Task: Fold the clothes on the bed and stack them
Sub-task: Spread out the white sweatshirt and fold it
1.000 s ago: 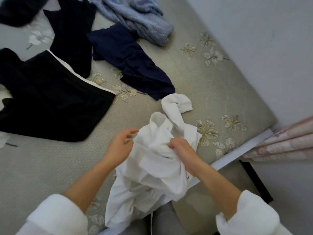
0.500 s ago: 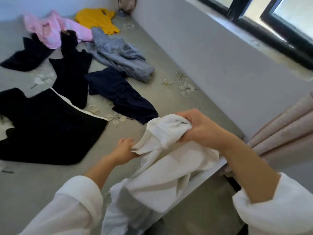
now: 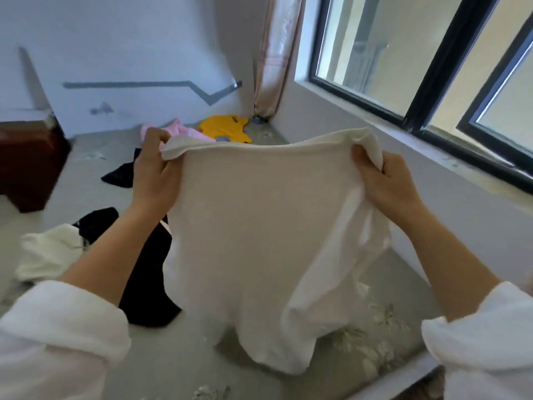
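A white garment (image 3: 259,241) hangs spread out in the air above the grey bed (image 3: 184,356). My left hand (image 3: 154,171) grips its upper left corner and my right hand (image 3: 386,183) grips its upper right corner, stretching the top edge between them. Its lower part hangs down to the bed near me. It hides much of the bed behind it. On the bed lie a black garment (image 3: 144,269), a white garment (image 3: 49,252) at the left, another dark piece (image 3: 119,176), a pink garment (image 3: 184,131) and a yellow one (image 3: 225,129) at the far end.
A grey wall with a window (image 3: 418,62) runs along the bed's right side. A curtain (image 3: 274,53) hangs in the far corner. A dark brown cabinet (image 3: 28,163) stands at the left. The bed's near edge (image 3: 403,382) is at the lower right.
Both hands have lifted the crumpled white garment off the bed and pulled it apart, so it now hangs spread out. My view has tilted up towards the far wall and window.
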Demonstrator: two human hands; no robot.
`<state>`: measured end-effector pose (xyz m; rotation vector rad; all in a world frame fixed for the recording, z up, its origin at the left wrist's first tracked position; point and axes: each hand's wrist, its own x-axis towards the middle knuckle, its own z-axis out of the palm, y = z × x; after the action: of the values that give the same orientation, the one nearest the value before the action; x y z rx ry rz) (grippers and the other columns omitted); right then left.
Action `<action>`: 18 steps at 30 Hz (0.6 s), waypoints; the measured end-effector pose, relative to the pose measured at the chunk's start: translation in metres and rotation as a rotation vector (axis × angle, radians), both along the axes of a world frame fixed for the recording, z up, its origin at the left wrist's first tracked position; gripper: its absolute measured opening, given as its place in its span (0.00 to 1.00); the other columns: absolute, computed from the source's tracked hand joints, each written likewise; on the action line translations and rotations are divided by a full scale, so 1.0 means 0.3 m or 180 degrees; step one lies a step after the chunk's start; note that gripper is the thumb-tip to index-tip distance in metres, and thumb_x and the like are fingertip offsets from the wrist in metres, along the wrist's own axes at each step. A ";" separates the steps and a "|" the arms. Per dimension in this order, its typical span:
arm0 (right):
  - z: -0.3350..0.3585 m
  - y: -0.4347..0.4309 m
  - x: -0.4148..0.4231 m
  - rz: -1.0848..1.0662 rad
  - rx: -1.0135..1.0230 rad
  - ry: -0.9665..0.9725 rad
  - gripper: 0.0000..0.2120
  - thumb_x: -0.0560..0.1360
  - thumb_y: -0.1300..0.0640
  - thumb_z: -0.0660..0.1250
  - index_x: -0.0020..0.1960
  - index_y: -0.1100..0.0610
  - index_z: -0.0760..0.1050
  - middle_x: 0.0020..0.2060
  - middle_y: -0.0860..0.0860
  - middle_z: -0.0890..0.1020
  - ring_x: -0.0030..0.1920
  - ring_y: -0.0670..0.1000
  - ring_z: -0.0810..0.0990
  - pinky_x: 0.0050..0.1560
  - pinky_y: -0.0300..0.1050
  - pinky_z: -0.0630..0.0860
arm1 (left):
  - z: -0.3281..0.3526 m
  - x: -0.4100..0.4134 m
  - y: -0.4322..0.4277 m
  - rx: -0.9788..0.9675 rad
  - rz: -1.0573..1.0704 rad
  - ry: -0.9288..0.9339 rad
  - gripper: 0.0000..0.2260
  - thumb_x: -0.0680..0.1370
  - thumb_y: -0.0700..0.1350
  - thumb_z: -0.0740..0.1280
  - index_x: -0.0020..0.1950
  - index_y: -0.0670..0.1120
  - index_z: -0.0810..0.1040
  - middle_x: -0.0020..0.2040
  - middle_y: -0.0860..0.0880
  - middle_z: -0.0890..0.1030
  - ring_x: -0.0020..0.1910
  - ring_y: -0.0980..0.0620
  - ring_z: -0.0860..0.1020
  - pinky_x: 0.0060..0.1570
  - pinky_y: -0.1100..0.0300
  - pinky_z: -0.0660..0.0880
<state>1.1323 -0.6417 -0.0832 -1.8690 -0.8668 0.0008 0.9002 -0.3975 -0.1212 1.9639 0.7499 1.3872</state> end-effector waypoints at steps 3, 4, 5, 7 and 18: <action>0.016 0.019 0.005 0.0003 -0.0219 0.0111 0.32 0.75 0.32 0.58 0.35 0.62 0.72 0.27 0.47 0.75 0.25 0.43 0.73 0.32 0.43 0.70 | 0.061 -0.073 -0.024 0.0052 -0.0015 -0.0032 0.03 0.79 0.52 0.57 0.49 0.57 0.70 0.43 0.63 0.75 0.42 0.73 0.72 0.42 0.79 0.66; 0.014 0.017 0.003 0.0119 -0.0562 0.0252 0.33 0.72 0.29 0.59 0.37 0.61 0.75 0.29 0.46 0.79 0.28 0.42 0.77 0.34 0.43 0.73 | 0.058 -0.103 -0.034 0.0000 -0.0092 0.0138 0.07 0.80 0.52 0.56 0.52 0.54 0.73 0.49 0.61 0.77 0.46 0.73 0.73 0.48 0.78 0.67; 0.006 0.012 0.005 0.0342 -0.1036 0.0338 0.32 0.67 0.27 0.61 0.40 0.57 0.78 0.33 0.46 0.82 0.34 0.44 0.81 0.37 0.43 0.76 | 0.044 -0.132 -0.032 -0.0069 -0.0164 0.0401 0.11 0.81 0.51 0.55 0.55 0.50 0.76 0.53 0.54 0.79 0.51 0.65 0.75 0.54 0.72 0.69; -0.008 -0.002 -0.003 0.0981 -0.2099 0.0330 0.31 0.58 0.28 0.70 0.47 0.51 0.80 0.39 0.47 0.84 0.40 0.48 0.84 0.44 0.46 0.80 | 0.024 -0.190 -0.029 -0.0270 -0.0182 0.1175 0.18 0.81 0.54 0.56 0.55 0.44 0.79 0.53 0.46 0.79 0.52 0.49 0.76 0.50 0.55 0.72; 0.078 0.170 0.035 0.0533 -0.1663 -0.0857 0.15 0.66 0.57 0.75 0.28 0.59 0.71 0.28 0.54 0.75 0.35 0.58 0.76 0.34 0.47 0.69 | 0.218 -0.441 0.106 -0.0869 -0.0250 0.2360 0.09 0.62 0.48 0.80 0.39 0.53 0.84 0.35 0.51 0.84 0.35 0.53 0.82 0.34 0.63 0.75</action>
<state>1.1427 -0.5906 -0.0599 -2.3074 -1.3014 0.0884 0.7678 -0.3659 -0.0558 2.2411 1.0978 0.4412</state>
